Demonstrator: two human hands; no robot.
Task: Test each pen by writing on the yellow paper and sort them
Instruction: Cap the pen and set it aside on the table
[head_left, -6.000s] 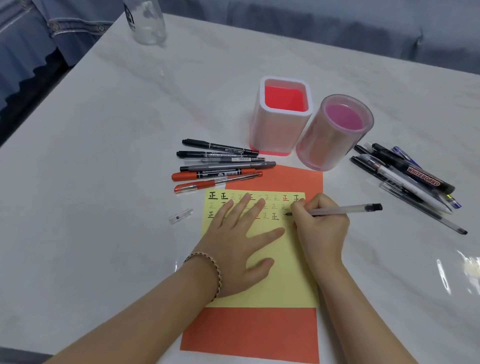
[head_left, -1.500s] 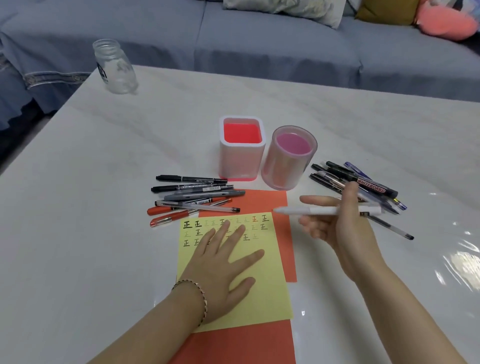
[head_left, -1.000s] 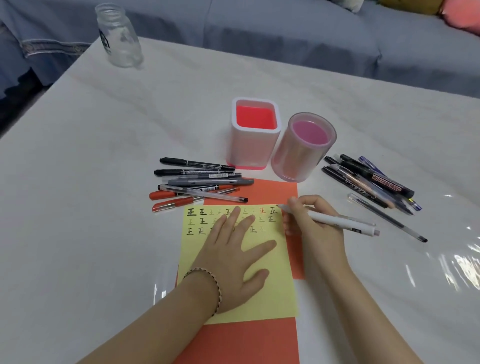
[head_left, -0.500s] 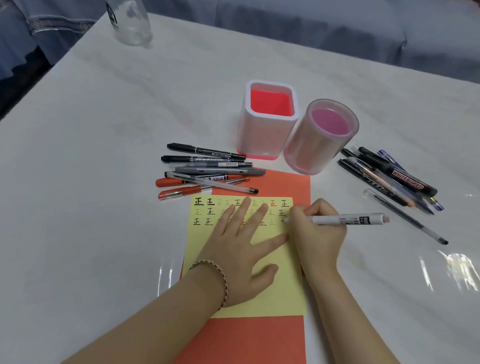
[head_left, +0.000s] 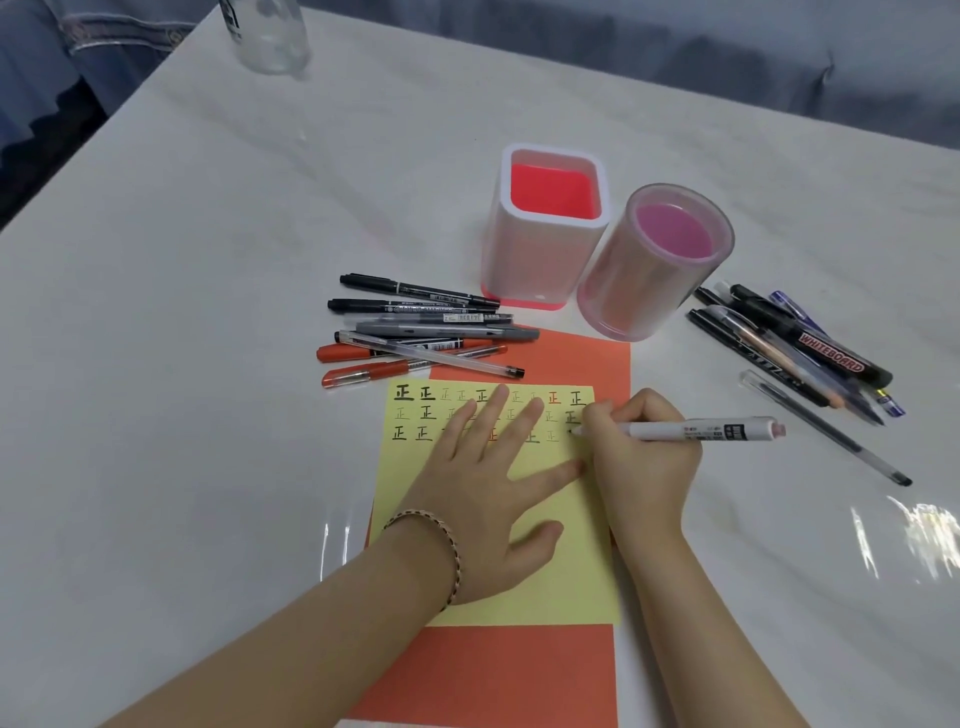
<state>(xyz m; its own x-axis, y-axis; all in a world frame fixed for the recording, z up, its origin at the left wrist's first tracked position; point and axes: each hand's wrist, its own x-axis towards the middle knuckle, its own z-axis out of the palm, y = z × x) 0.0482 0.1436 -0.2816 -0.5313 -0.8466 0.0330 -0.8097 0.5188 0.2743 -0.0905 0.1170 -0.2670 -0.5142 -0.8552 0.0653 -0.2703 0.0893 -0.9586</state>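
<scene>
The yellow paper (head_left: 566, 582) lies on an orange sheet (head_left: 498, 670) and carries three rows of written characters. My left hand (head_left: 493, 483) presses flat on it, fingers spread. My right hand (head_left: 641, 457) grips a white pen (head_left: 701, 430), its tip on the paper at the right end of the third row. Several pens (head_left: 415, 332) lie in a pile left of the holders. Another pile of several pens (head_left: 795, 353) lies on the right.
A square white holder with a red inside (head_left: 545, 228) and a round pink holder (head_left: 654, 260) stand behind the paper. A clear glass jar (head_left: 265, 31) is at the table's far left corner. A grey sofa runs behind the table.
My right hand brought the white pen from mid-air down to the paper's right side, and the tip now touches the third row. My left hand stayed flat on the paper.
</scene>
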